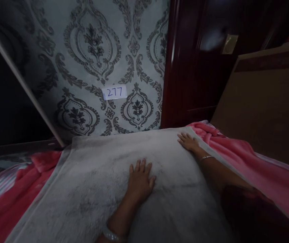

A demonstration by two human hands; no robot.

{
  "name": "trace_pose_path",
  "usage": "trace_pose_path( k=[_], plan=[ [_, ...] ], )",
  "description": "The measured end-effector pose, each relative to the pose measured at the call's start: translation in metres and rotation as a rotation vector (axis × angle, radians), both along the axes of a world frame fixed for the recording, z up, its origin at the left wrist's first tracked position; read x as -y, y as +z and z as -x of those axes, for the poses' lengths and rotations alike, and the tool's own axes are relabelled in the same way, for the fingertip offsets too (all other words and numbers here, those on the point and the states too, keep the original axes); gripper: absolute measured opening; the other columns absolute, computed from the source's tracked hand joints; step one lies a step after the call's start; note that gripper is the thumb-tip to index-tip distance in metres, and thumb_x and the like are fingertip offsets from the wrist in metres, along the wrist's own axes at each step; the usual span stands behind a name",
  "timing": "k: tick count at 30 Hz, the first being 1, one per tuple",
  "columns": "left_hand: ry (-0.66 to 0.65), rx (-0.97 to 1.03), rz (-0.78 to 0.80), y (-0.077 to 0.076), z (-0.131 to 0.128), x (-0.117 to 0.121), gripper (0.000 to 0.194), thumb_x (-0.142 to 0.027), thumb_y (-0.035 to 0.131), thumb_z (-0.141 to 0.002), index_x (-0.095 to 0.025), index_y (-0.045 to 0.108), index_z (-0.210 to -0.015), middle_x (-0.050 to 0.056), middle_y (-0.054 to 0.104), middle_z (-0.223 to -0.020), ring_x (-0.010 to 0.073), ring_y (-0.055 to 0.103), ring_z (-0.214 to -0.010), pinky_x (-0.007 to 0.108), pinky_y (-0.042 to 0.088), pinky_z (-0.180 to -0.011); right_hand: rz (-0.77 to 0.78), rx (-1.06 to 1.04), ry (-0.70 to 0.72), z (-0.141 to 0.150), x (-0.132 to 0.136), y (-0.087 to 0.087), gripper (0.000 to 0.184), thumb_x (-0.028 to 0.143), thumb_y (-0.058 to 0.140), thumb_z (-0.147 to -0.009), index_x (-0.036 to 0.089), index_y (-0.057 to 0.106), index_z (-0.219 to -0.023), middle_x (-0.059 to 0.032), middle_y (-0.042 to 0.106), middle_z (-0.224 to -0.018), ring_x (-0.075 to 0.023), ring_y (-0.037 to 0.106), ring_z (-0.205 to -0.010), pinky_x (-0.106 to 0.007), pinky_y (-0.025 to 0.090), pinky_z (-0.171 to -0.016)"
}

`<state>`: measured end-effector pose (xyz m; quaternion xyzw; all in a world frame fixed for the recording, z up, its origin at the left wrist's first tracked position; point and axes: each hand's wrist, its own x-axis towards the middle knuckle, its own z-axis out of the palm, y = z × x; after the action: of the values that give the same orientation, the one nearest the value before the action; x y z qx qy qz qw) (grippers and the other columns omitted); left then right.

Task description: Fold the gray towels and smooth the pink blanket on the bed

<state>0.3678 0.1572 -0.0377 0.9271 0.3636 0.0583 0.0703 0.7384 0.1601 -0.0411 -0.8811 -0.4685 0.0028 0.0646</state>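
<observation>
A pale grey cloth (104, 148) with darker smudges and faint creases lies spread out before me. My left hand (140, 180) rests palm down near its middle, fingers spread. Farther off, my right hand (188, 141) lies flat by the cloth's far right corner, its fingers also apart. Neither hand grips anything. A bracelet circles each wrist.
Pink-red blankets (235, 152) show from under the cloth on both sides. Patterned wallpaper (93, 44) with a paper label (114, 91) reading 277 rises behind. A dark red door (197, 77) and a large cardboard box (268, 108) stand right; a dark screen-like panel (5, 94) stands left.
</observation>
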Motion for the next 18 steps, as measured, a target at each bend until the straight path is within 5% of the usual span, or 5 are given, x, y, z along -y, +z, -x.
trace_pose_path(
  k=[4, 8, 10, 13, 18],
  plan=[
    [-0.002, 0.008, 0.0, 0.002, -0.001, 0.001, 0.06, -0.05, 0.036, -0.096, -0.027, 0.04, -0.151, 0.008, 0.028, -0.162, 0.0324, 0.02, -0.15, 0.062, 0.016, -0.12, -0.033, 0.041, -0.03, 0.037, 0.046, 0.006, 0.059, 0.052, 0.023, -0.102, 0.029, 0.034, -0.155, -0.0107, 0.026, -0.162, -0.0358, 0.023, -0.147, -0.068, 0.026, -0.11],
    [-0.023, -0.006, -0.021, 0.005, 0.0, 0.002, 0.06, -0.049, 0.034, -0.096, -0.025, 0.039, -0.151, 0.01, 0.028, -0.162, 0.0337, 0.022, -0.15, 0.062, 0.018, -0.119, -0.047, 0.101, 0.481, 0.122, 0.095, -0.01, 0.06, 0.058, 0.028, -0.1, 0.037, 0.027, -0.156, -0.0029, 0.021, -0.164, -0.0301, 0.018, -0.15, -0.059, 0.024, -0.115],
    [-0.025, -0.02, -0.027, 0.007, -0.001, 0.003, 0.06, -0.05, 0.033, -0.097, -0.026, 0.038, -0.152, 0.009, 0.027, -0.162, 0.0336, 0.022, -0.15, 0.062, 0.018, -0.119, -0.045, 0.101, 0.559, 0.149, 0.118, -0.018, 0.059, 0.057, 0.026, -0.101, 0.037, 0.028, -0.156, -0.0013, 0.023, -0.163, -0.0281, 0.019, -0.15, -0.056, 0.024, -0.117],
    [-0.032, -0.058, -0.011, 0.01, -0.002, 0.005, 0.061, -0.052, 0.031, -0.097, -0.026, 0.036, -0.153, 0.008, 0.024, -0.163, 0.0319, 0.02, -0.151, 0.06, 0.018, -0.119, -0.034, 0.107, 0.387, 0.15, 0.145, -0.021, 0.057, 0.051, 0.023, -0.102, 0.033, 0.032, -0.156, -0.0019, 0.025, -0.162, -0.0273, 0.021, -0.149, -0.055, 0.023, -0.118],
    [-0.013, -0.151, 0.007, 0.024, 0.02, -0.005, 0.065, -0.056, 0.029, -0.097, -0.025, 0.032, -0.154, 0.007, 0.022, -0.164, 0.029, 0.017, -0.152, 0.055, 0.017, -0.121, -0.002, 0.073, 0.06, 0.092, 0.186, -0.021, 0.058, 0.051, 0.022, -0.101, 0.032, 0.033, -0.155, -0.002, 0.026, -0.162, -0.0293, 0.023, -0.148, -0.058, 0.024, -0.116]
  ],
)
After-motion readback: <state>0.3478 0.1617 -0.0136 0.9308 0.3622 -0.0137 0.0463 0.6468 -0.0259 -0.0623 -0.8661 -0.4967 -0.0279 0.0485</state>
